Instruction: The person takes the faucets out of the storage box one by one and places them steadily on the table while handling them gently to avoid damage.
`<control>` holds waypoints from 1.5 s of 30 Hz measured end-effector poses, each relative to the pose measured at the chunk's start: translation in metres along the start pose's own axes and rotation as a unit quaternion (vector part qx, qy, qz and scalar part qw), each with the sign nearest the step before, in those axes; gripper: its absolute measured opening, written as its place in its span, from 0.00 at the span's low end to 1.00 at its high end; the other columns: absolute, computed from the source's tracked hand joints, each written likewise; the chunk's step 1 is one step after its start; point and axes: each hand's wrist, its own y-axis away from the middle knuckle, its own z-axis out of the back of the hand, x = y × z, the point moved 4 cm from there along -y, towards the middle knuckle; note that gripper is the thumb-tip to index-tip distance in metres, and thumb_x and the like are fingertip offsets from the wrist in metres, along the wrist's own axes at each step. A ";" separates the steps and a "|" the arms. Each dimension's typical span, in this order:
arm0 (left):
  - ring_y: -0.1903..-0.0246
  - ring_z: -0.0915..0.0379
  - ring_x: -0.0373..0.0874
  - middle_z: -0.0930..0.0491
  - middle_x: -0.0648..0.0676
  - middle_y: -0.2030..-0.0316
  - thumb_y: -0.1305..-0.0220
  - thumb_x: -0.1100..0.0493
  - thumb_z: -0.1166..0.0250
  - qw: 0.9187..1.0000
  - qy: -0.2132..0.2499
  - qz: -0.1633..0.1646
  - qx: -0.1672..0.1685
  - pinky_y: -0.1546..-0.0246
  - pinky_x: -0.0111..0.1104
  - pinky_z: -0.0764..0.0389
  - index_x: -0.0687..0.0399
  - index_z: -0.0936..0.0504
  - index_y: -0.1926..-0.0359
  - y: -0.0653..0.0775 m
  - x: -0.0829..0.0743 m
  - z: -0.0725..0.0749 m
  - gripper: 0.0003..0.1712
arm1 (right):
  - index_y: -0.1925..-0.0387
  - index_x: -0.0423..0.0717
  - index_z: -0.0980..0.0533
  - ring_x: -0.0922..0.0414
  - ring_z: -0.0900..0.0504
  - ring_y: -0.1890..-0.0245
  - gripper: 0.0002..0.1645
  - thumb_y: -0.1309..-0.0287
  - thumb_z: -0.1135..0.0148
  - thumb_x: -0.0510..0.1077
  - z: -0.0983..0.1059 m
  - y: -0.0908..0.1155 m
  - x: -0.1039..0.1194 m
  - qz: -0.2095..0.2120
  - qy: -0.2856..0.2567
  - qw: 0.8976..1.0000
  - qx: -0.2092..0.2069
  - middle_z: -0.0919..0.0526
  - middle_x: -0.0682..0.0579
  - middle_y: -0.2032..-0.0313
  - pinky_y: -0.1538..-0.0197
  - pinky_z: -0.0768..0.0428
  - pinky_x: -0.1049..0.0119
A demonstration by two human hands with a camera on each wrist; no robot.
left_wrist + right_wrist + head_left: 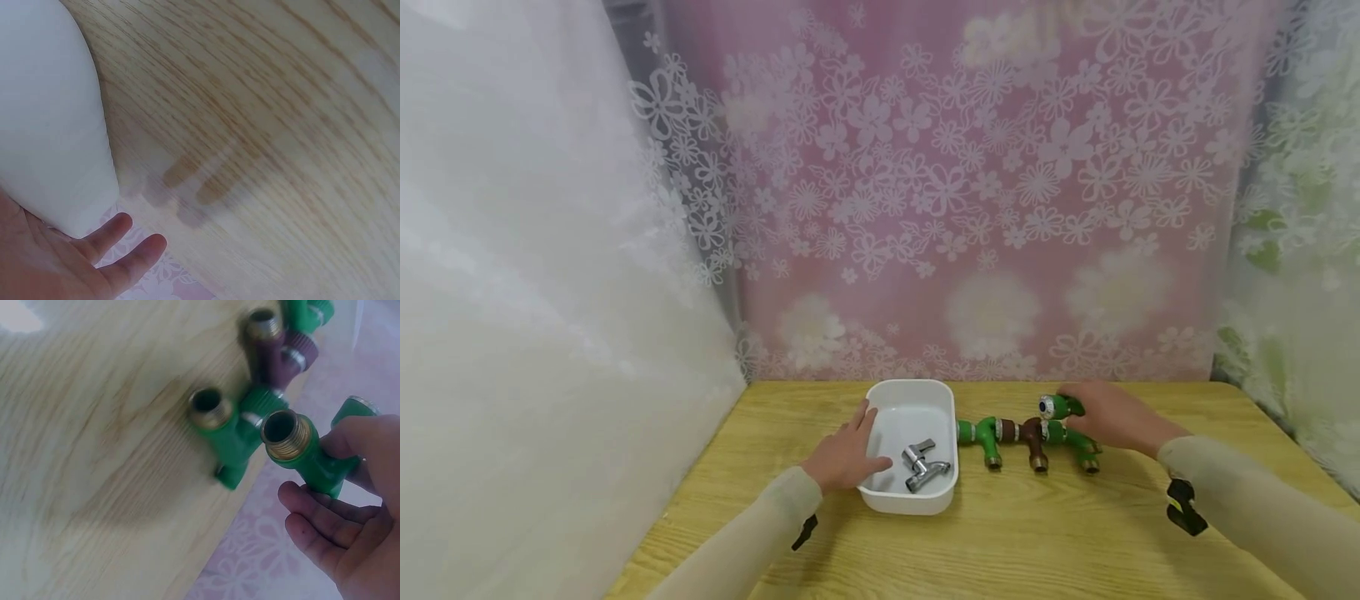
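In the head view my right hand (1120, 419) grips a green tap (1057, 407) with a threaded brass end and a silver-trimmed cap. It is held just above the right end of a row of taps: a green tap (987, 437), a brown tap (1034, 442) and another green tap (1086, 451). The right wrist view shows thumb and fingers curled round the held tap (315, 465). My left hand (844, 454) lies at the left rim of a white basin (906, 503), its fingers extended and thumb over the inside. A chrome tap (922, 468) lies in the basin.
Everything stands on a wood-grain table (1000, 542). Behind its far edge hangs a pink flowered curtain (955, 208). A white sheet (535, 292) closes the left side, and a pale leafy curtain (1300, 275) hangs on the right.
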 end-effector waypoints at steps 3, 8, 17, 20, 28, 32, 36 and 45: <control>0.26 0.44 0.64 0.66 0.50 0.18 0.34 0.32 0.39 1.000 -0.001 0.006 0.002 0.35 0.59 0.33 0.48 0.56 0.18 0.001 0.000 0.001 0.55 | 0.39 0.34 0.25 0.46 0.14 0.57 0.30 0.39 0.32 0.44 0.000 0.005 -0.009 -0.001 0.003 1.000 -0.005 0.17 0.36 0.46 0.58 0.18 0.47; 0.27 0.43 0.64 0.65 0.50 0.18 0.34 0.32 0.39 1.000 -0.007 0.006 -0.003 0.35 0.60 0.33 0.47 0.56 0.18 -0.001 0.000 0.002 0.55 | 0.40 0.34 0.24 0.45 0.15 0.56 0.28 0.40 0.32 0.43 0.001 0.012 -0.026 -0.001 0.011 1.000 -0.015 0.17 0.35 0.47 0.58 0.18 0.46; 0.27 0.42 0.64 0.65 0.51 0.18 0.34 0.32 0.39 1.000 -0.013 0.003 -0.001 0.35 0.60 0.33 0.48 0.55 0.18 -0.003 0.000 0.001 0.55 | 0.45 0.33 0.22 0.49 0.15 0.62 0.26 0.41 0.30 0.43 -0.004 0.023 -0.048 -0.014 0.016 1.000 -0.004 0.15 0.40 0.54 0.61 0.18 0.48; 0.27 0.43 0.63 0.65 0.50 0.18 0.34 0.32 0.40 1.000 -0.013 0.005 0.000 0.35 0.60 0.33 0.48 0.55 0.18 -0.003 0.000 0.000 0.55 | 0.45 0.33 0.22 0.49 0.16 0.62 0.25 0.41 0.30 0.43 -0.007 0.026 -0.053 -0.022 0.017 1.000 -0.001 0.15 0.41 0.55 0.62 0.19 0.49; 0.27 0.42 0.63 0.65 0.50 0.18 0.34 0.31 0.40 1.000 -0.008 0.002 0.000 0.35 0.60 0.33 0.47 0.56 0.18 -0.003 0.001 -0.001 0.55 | 0.46 0.33 0.22 0.54 0.17 0.65 0.23 0.41 0.32 0.40 -0.014 0.028 -0.063 -0.030 0.007 0.999 0.010 0.14 0.44 0.58 0.63 0.18 0.51; 0.27 0.42 0.63 0.65 0.50 0.18 0.33 0.30 0.41 1.000 -0.009 0.001 0.001 0.35 0.60 0.33 0.47 0.56 0.18 -0.003 0.003 -0.003 0.55 | 0.48 0.33 0.21 0.49 0.16 0.63 0.22 0.41 0.31 0.40 -0.014 0.028 -0.064 -0.038 0.008 0.999 0.019 0.14 0.42 0.57 0.62 0.18 0.49; 0.27 0.43 0.64 0.65 0.51 0.18 0.34 0.30 0.41 1.000 -0.008 -0.001 -0.002 0.36 0.61 0.33 0.48 0.55 0.18 -0.004 0.003 -0.002 0.55 | 0.48 0.34 0.21 0.45 0.15 0.60 0.21 0.41 0.31 0.40 -0.016 0.029 -0.066 -0.045 0.010 0.998 0.031 0.15 0.40 0.56 0.61 0.18 0.48; 0.27 0.43 0.65 0.65 0.52 0.18 0.33 0.31 0.41 1.000 -0.005 -0.002 0.000 0.36 0.60 0.32 0.49 0.55 0.18 0.000 -0.001 0.002 0.55 | 0.46 0.30 0.22 0.40 0.16 0.56 0.25 0.41 0.31 0.42 -0.021 0.028 -0.072 -0.059 0.023 0.997 0.052 0.16 0.34 0.51 0.58 0.19 0.44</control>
